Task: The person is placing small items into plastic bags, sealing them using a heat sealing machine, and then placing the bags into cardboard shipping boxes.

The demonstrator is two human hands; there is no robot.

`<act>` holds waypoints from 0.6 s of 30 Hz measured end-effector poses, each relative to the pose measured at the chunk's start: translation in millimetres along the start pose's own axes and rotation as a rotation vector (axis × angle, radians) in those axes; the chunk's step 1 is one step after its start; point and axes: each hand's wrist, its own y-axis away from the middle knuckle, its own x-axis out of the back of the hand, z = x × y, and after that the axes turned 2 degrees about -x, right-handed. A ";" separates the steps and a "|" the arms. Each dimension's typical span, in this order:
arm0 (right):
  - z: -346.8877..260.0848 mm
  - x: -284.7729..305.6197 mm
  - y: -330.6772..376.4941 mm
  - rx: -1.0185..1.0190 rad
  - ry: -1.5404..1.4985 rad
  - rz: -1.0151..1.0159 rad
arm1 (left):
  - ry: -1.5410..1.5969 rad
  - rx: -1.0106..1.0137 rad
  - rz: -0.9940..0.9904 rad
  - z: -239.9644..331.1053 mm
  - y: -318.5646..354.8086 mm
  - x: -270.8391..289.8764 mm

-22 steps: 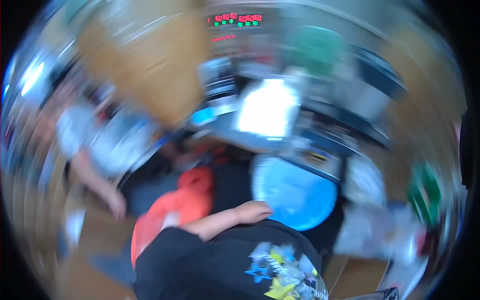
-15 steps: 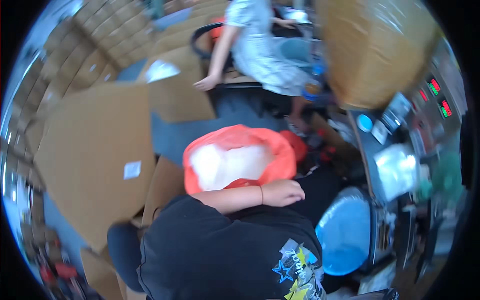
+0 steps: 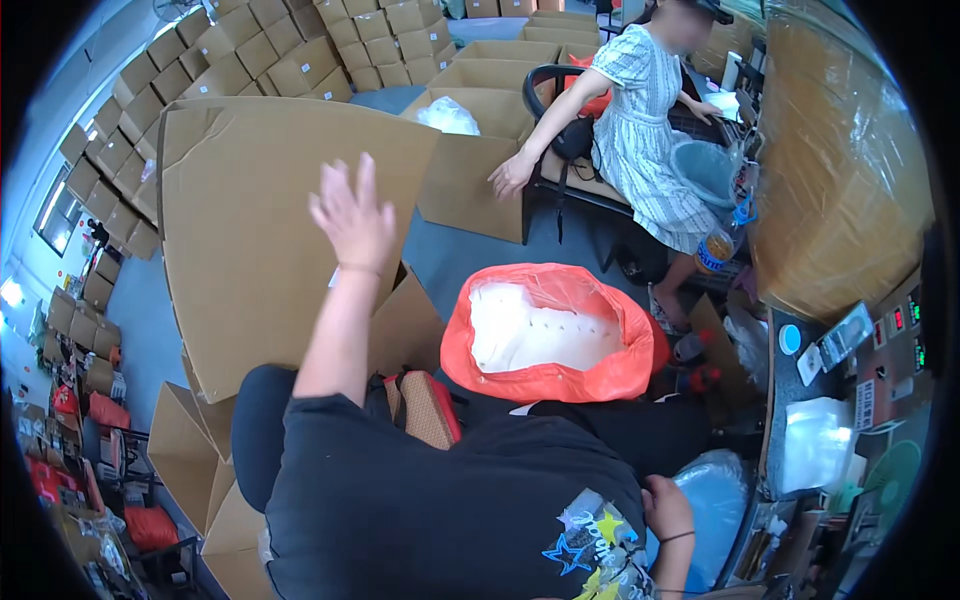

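Observation:
My left hand [image 3: 352,222] is raised with fingers spread, holding nothing, in front of a large brown cardboard box [image 3: 270,190]. Whether it touches the cardboard, I cannot tell. By my right hip is my right hand [image 3: 668,510], beside my black shirt and above a blue tub [image 3: 715,500] lined with clear plastic; its fingers are partly hidden. Before my lap stands a red-orange plastic bag [image 3: 560,383], its mouth wide and white pieces [image 3: 545,335] inside.
Ahead, a person in a light patterned dress [image 3: 645,130] sits on a black chair [image 3: 560,185], one arm hanging. To the right, a narrow workbench [image 3: 785,375] carries a clear plastic bag [image 3: 815,445] and a small green fan [image 3: 893,470]. Stacked cartons [image 3: 385,45] line the back. A woven cushion [image 3: 430,410] lies near my left leg.
My left hand has swung from in front of the red-orange bag up and left to the large box. My right hand has come into view at the hip. The whole view has shifted.

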 end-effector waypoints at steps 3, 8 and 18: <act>19.9 -28.5 -5.7 -0.106 -0.108 -0.126 | -0.211 0.131 0.126 -33.4 -80.2 26.3; 54.3 -50.0 -2.9 -0.249 0.142 -0.296 | -0.026 -0.048 0.409 -66.9 -54.1 -18.9; 77.3 -94.4 4.8 -0.308 0.114 -0.268 | -0.170 0.374 -1.033 -90.6 235.1 -124.3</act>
